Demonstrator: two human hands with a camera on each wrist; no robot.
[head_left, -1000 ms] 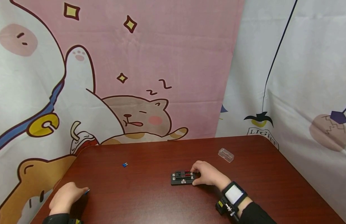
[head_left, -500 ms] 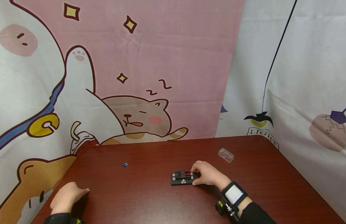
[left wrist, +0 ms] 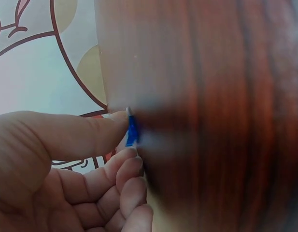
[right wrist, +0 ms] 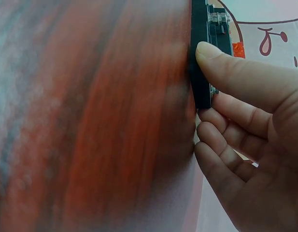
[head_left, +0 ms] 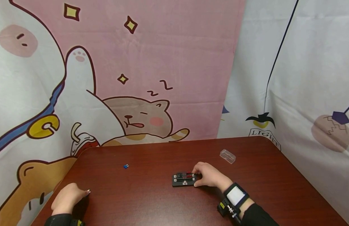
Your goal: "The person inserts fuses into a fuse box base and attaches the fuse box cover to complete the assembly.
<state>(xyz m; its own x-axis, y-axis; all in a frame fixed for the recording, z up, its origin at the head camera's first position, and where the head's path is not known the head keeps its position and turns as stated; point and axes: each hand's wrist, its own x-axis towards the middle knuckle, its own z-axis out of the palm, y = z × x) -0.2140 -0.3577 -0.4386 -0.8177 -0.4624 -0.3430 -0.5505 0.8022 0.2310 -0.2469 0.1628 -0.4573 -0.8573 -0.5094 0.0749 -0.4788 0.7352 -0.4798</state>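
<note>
At the table's (head_left: 152, 201) near centre sits a black fuse block (head_left: 184, 179), and the right hand (head_left: 209, 176), at its three o'clock, clamps its end between thumb and curled fingers, seemingly to steady it. At eight o'clock from the block, near the table's edge, the left hand (head_left: 67, 199) pinches a small blue fuse (left wrist: 132, 130) between thumb and forefinger. A second blue fuse (head_left: 125, 166) lies at ten o'clock; a clear cover (head_left: 228, 156) at two o'clock.

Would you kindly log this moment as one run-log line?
left hand: pinches blue fuse | right hand: holds fuse block | table: spare blue fuse, clear cover
</note>
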